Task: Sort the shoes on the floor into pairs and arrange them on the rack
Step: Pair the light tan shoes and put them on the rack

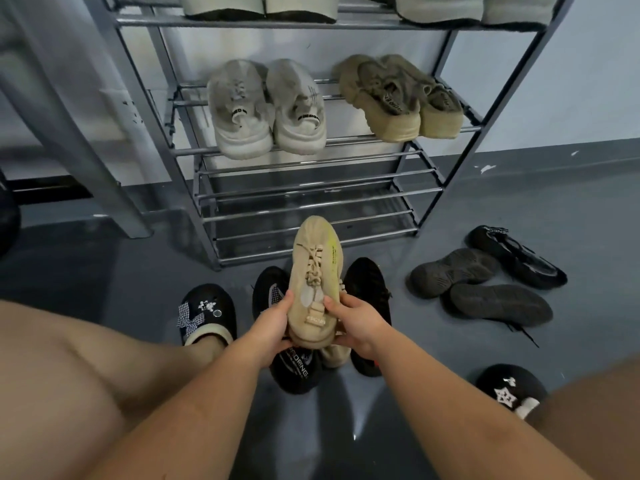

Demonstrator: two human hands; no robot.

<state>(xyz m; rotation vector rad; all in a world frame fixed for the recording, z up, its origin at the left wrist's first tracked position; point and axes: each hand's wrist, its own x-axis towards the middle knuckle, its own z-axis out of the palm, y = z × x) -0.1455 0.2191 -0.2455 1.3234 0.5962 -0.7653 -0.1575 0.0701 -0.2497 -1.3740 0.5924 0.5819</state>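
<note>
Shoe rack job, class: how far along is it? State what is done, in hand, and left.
Done: a grey pair and an olive pair sit on the rack. In hand: left hand and right hand grip a beige sneaker. Left: black sneakers beneath it and dark shoes on the floor.

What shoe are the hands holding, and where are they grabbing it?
Both hands hold a beige sneaker at its heel end: the left hand grips one side, the right hand the other, toe pointing at the rack.
</note>
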